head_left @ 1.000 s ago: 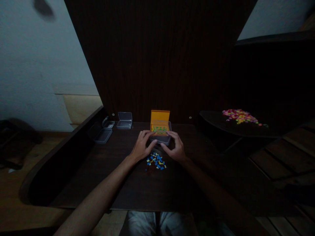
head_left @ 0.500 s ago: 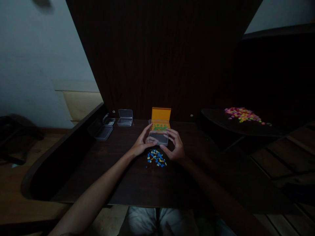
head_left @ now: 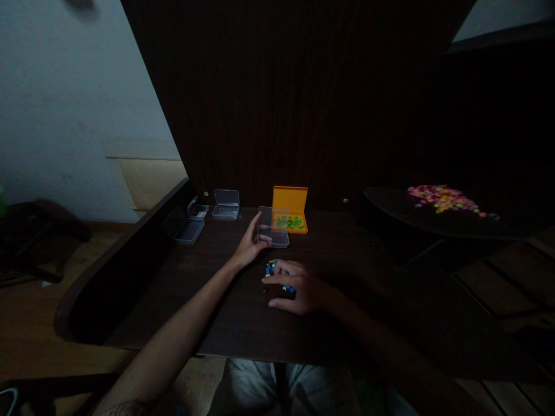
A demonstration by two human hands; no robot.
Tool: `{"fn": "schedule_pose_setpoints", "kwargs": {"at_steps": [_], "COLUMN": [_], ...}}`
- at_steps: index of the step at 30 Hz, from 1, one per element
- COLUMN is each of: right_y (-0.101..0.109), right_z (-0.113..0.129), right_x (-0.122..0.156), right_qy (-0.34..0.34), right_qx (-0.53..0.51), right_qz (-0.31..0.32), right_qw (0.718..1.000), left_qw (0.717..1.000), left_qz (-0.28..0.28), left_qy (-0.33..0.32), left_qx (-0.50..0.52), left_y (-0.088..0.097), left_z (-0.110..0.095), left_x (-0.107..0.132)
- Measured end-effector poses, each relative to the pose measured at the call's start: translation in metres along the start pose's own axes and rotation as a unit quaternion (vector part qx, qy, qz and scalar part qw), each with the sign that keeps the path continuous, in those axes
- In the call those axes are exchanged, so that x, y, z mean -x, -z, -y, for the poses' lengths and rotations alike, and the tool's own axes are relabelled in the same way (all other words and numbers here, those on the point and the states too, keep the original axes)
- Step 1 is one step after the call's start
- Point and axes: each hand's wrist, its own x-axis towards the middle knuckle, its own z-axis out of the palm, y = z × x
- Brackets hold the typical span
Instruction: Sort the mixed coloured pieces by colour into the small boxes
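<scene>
Dim tabletop [head_left: 225, 318]: right grip [head_left: 301, 289] hides small pieces [head_left: 268, 270] (partly)

4 clr bxs [head_left: 278, 238] [head_left: 226, 211] [head_left: 189, 230] [head_left: 200, 211], 1 orng [head_left: 290, 199], 2 hands [head_left: 249, 247] [head_left: 302, 284]

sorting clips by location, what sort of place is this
Probably a dim indoor room, perhaps in a home: a dark wooden desk with a tall back panel stands beside a pale wall.
</scene>
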Motion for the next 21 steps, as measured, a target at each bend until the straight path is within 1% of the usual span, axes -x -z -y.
{"fn": "schedule_pose_setpoints", "kwargs": {"at_steps": [3,7,16,21], "right_y": [-0.0064,-0.0092,-0.0006,0.0006], "right_z": [-0.0011,-0.0061,-0.0036,-0.0044], "right_x": [0.0033,0.0053,0.0022,0.0022], "right_qy": [0.009,0.022,-0.014,-0.022], "right_qx": [0.022,0.054,0.01,0.003], "right_qz": [0.025,0.053,0.091,0.097], "right_qw": [0.999,0.997,0.996,0.995], "left_qw": [1.0,1.0,1.0,1.0], "left_qz": [0.016,0.015,0.004,0.004], "left_qy": [0.0,0.0,-0.004,-0.008], "left_qx": [-0.001,-0.001,-0.008,-0.015], "left_y": [-0.0043,-0.0061,-0.007,-0.0064], "left_z": [-0.0008,-0.003,-0.006,-0.0039], "left_x": [0.0015,0.0029,0.0042,0.0032]}}
